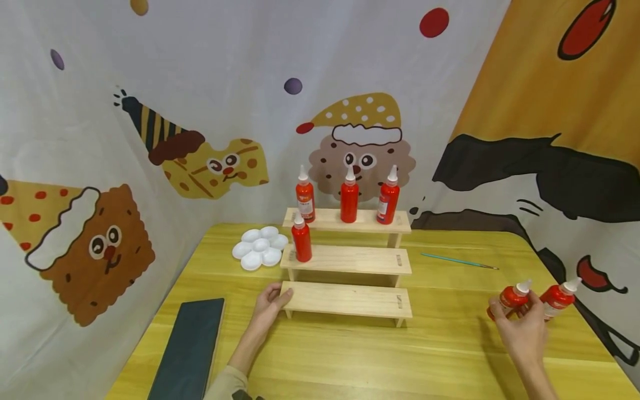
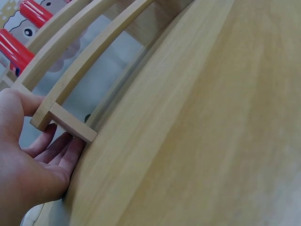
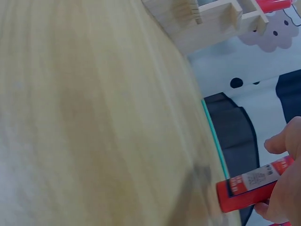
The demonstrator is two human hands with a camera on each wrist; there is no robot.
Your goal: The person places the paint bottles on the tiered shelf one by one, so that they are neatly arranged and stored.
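A three-step wooden stand (image 1: 345, 300) is on the table, its lowest step gripped at the left end by my left hand (image 1: 267, 307). In the left wrist view the thumb lies over the board end (image 2: 44, 113) and the fingers curl below, beside the short leg (image 2: 73, 123). At the far right my right hand (image 1: 525, 332) holds a red squeeze bottle (image 1: 510, 295) with a white nozzle, tilted. The right wrist view shows that bottle's label (image 3: 261, 178) and red base over the table edge. Just right of this hand stands another red bottle (image 1: 557, 300).
Three red bottles (image 1: 349, 203) line the top step, and one red bottle (image 1: 302, 243) is at the middle step's left end. A white flower-shaped palette (image 1: 260, 244) lies left of the stand. A teal paintbrush (image 1: 457, 260) lies at right, a dark board (image 1: 190, 347) at front left.
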